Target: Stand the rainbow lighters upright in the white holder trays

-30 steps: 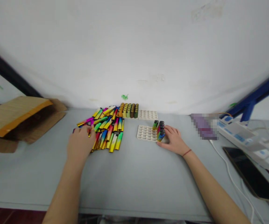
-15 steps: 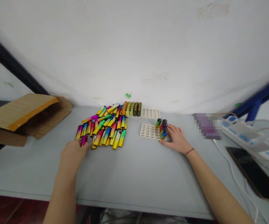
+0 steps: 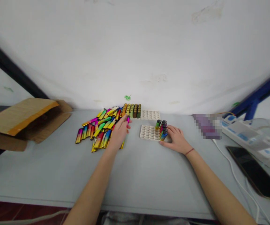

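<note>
My left hand [image 3: 119, 132] is closed on a magenta lighter [image 3: 127, 121], held upright just above the right part of a loose pile of shiny multicoloured lighters [image 3: 99, 126]. To its right lies a white tray [image 3: 146, 132] with rows of round hollows. Several lighters [image 3: 163, 129] stand upright in the tray's right end. Against that end rests my right hand [image 3: 176, 139], fingers spread and thumb by the near corner, holding no lighter. Part of the pile is hidden behind my left hand.
A block of upright lighters [image 3: 132, 110] stands by the wall, beside a second white tray [image 3: 150, 115]. An opened cardboard box [image 3: 24, 117] is at the left. On the right are a power strip [image 3: 249, 137], white cables and a dark phone [image 3: 257, 172].
My left hand has moved right and away from me, carrying the magenta lighter from the pile's left edge to its right side. My right hand has stayed at the tray.
</note>
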Action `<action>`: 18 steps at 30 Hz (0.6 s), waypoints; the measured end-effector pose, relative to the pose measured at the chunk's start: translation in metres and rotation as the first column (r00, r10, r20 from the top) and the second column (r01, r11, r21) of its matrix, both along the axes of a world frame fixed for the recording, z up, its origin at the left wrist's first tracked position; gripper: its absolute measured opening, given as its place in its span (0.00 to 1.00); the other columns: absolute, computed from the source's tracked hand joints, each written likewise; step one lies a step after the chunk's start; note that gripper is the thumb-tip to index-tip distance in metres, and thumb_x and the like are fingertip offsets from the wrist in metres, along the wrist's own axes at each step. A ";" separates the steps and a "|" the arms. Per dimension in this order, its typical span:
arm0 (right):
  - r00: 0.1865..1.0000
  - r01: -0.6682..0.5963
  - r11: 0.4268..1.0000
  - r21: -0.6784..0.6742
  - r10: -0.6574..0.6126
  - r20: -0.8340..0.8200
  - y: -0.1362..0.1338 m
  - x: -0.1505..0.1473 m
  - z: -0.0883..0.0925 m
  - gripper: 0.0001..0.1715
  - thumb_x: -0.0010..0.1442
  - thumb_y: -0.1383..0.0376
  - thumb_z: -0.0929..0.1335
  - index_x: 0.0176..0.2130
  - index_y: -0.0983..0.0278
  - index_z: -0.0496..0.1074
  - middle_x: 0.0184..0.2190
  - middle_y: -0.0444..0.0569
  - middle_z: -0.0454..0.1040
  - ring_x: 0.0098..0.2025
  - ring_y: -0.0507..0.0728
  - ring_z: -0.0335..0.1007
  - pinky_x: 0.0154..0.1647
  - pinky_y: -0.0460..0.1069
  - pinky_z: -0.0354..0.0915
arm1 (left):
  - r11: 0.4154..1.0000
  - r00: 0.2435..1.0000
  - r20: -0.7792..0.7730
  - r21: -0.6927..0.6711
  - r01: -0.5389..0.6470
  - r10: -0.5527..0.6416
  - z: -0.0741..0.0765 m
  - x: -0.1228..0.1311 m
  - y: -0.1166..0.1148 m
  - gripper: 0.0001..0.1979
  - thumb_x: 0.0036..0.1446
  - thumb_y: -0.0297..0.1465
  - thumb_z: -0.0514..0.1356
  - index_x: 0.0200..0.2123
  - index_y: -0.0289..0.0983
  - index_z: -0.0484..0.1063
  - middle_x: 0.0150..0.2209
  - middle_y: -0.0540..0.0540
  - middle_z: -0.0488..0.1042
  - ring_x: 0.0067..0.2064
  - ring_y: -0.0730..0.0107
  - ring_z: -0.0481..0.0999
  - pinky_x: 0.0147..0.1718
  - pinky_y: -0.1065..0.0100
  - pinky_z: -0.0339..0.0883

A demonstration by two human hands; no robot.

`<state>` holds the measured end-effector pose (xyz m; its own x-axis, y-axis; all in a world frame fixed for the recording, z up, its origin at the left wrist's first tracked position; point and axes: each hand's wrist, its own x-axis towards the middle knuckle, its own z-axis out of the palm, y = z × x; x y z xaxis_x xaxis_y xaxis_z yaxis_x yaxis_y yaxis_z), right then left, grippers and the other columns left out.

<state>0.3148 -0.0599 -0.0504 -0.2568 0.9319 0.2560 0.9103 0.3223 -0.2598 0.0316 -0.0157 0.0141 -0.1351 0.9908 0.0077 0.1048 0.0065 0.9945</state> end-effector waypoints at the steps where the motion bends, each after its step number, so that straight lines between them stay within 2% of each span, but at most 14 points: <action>1: 1.000 0.004 1.000 -0.002 -0.004 0.000 0.000 0.000 0.000 0.40 0.56 0.43 0.68 0.58 0.65 0.69 0.61 0.62 0.69 0.61 0.70 0.63 0.61 0.64 0.56 | 0.999 0.997 0.067 -0.001 0.032 -0.032 -0.004 0.011 0.005 0.19 0.59 0.33 0.54 0.51 0.35 0.74 0.35 0.45 0.75 0.28 0.74 0.69 0.21 0.74 0.62; 4: 1.000 0.010 1.000 -0.019 -0.010 0.002 0.000 -0.001 0.002 0.40 0.56 0.44 0.69 0.58 0.65 0.69 0.61 0.62 0.69 0.62 0.71 0.62 0.61 0.64 0.56 | 0.997 0.987 0.141 0.010 0.070 -0.071 -0.016 0.035 0.014 0.15 0.61 0.36 0.56 0.45 0.34 0.74 0.32 0.47 0.73 0.23 0.79 0.63 0.18 0.76 0.55; 6: 1.000 0.008 0.999 -0.033 -0.007 0.003 0.000 -0.002 0.003 0.40 0.56 0.44 0.69 0.58 0.65 0.69 0.61 0.62 0.68 0.62 0.71 0.62 0.61 0.64 0.56 | 0.994 0.981 0.169 0.058 0.090 -0.099 -0.023 0.043 0.015 0.15 0.62 0.39 0.57 0.46 0.35 0.72 0.33 0.47 0.74 0.22 0.80 0.62 0.18 0.76 0.55; 9: 1.000 0.009 0.999 -0.038 -0.009 0.006 0.000 -0.002 0.003 0.40 0.55 0.44 0.70 0.58 0.66 0.69 0.61 0.62 0.68 0.62 0.71 0.61 0.61 0.64 0.56 | 0.986 0.951 0.273 0.121 0.113 -0.143 -0.029 0.047 0.011 0.18 0.63 0.44 0.57 0.49 0.38 0.68 0.36 0.47 0.75 0.22 0.80 0.66 0.18 0.75 0.58; 13: 1.000 0.014 1.000 -0.019 -0.014 0.005 -0.001 -0.001 0.002 0.40 0.56 0.44 0.70 0.58 0.66 0.69 0.61 0.63 0.68 0.62 0.71 0.61 0.61 0.64 0.56 | 0.992 0.865 0.486 0.083 0.093 -0.122 -0.030 0.049 0.002 0.19 0.60 0.47 0.59 0.47 0.41 0.67 0.27 0.54 0.70 0.20 0.79 0.64 0.19 0.75 0.58; 15: 1.000 0.009 1.000 -0.015 -0.009 0.006 -0.002 -0.001 0.002 0.40 0.56 0.44 0.69 0.58 0.65 0.69 0.61 0.62 0.68 0.62 0.71 0.62 0.61 0.64 0.56 | 0.995 0.820 0.564 0.025 0.099 -0.096 -0.028 0.051 -0.001 0.20 0.59 0.49 0.57 0.43 0.39 0.68 0.22 0.55 0.66 0.19 0.77 0.62 0.18 0.75 0.56; 18: 1.000 0.002 1.000 -0.005 -0.002 0.012 -0.002 -0.001 0.002 0.39 0.56 0.44 0.69 0.58 0.64 0.69 0.61 0.62 0.69 0.62 0.71 0.62 0.59 0.65 0.57 | 0.988 0.798 0.597 -0.058 0.145 -0.082 -0.027 0.053 -0.004 0.23 0.59 0.51 0.52 0.30 0.37 0.68 0.16 0.55 0.59 0.17 0.77 0.58 0.18 0.74 0.55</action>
